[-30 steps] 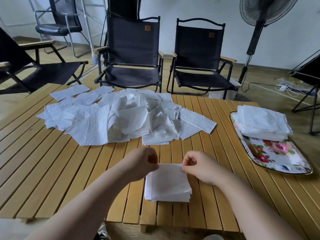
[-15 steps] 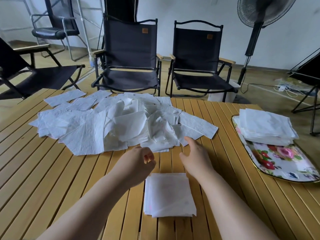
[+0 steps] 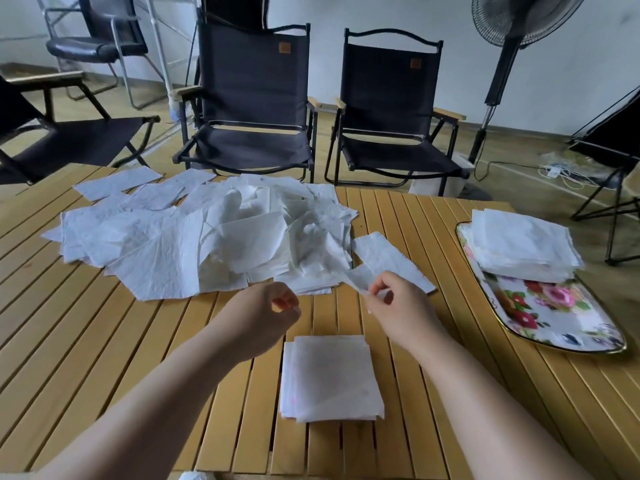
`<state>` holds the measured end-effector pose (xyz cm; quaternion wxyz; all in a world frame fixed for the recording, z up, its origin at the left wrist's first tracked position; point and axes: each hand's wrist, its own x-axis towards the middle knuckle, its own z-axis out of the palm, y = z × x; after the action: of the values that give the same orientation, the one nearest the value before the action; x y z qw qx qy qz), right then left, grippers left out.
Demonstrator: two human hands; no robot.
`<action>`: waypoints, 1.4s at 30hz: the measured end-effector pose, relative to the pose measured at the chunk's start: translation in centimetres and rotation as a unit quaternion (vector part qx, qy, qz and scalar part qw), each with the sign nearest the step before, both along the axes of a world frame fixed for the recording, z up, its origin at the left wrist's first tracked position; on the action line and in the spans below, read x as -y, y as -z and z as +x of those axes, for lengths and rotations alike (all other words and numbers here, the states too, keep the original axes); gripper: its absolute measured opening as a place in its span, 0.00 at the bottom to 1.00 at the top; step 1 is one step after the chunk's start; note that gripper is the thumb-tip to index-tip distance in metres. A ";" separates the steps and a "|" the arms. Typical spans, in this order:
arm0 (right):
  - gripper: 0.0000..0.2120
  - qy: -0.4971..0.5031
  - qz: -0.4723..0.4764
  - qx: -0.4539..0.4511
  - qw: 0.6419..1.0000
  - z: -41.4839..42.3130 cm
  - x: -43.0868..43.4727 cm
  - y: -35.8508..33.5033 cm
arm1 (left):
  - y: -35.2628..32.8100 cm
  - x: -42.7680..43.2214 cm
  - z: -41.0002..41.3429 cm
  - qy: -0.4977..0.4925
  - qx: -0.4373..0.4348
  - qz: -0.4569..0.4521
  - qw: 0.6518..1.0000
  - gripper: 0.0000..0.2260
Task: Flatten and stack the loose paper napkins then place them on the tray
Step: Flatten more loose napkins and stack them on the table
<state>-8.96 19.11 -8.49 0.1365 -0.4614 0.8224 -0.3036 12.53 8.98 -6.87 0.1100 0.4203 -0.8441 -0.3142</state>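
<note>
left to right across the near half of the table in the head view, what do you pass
left hand → flattened napkin stack → right hand, pinching a loose napkin → floral tray carrying a taller napkin stack

Single head-worn wide-angle view, forward and down, close above the table (image 3: pixel 86 323)
</note>
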 end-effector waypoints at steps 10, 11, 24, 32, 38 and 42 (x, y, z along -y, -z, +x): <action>0.03 -0.101 -0.232 0.486 0.836 3.1 -3.4 -6.6 | -2.9 -1.8 0.1 -0.053 -0.260 0.458 0.848 0.19; 0.02 -0.093 -0.236 0.500 0.828 3.2 -3.5 -6.9 | -3.2 -1.9 0.1 -0.053 -0.270 0.475 0.836 0.19; 0.04 -0.053 0.140 0.247 0.958 0.9 -5.2 -4.5 | -2.5 -2.4 2.2 -0.052 -0.054 0.294 0.953 0.06; 0.14 0.030 0.189 0.019 0.981 1.2 -3.0 -1.7 | -1.9 -2.5 1.0 0.034 0.219 0.155 0.963 0.16; 0.15 0.010 0.112 -0.019 0.993 0.9 -0.8 0.7 | -1.9 -2.0 0.9 0.004 0.218 0.050 0.975 0.18; 0.03 -0.004 0.099 -0.084 0.991 1.2 -0.3 1.0 | -1.7 -1.4 1.1 -0.034 0.183 0.030 0.982 0.19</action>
<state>-7.75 19.39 -9.50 0.1131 -0.4727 0.8552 -0.1799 13.67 10.37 -5.19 -0.0484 0.5024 -0.8252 -0.2537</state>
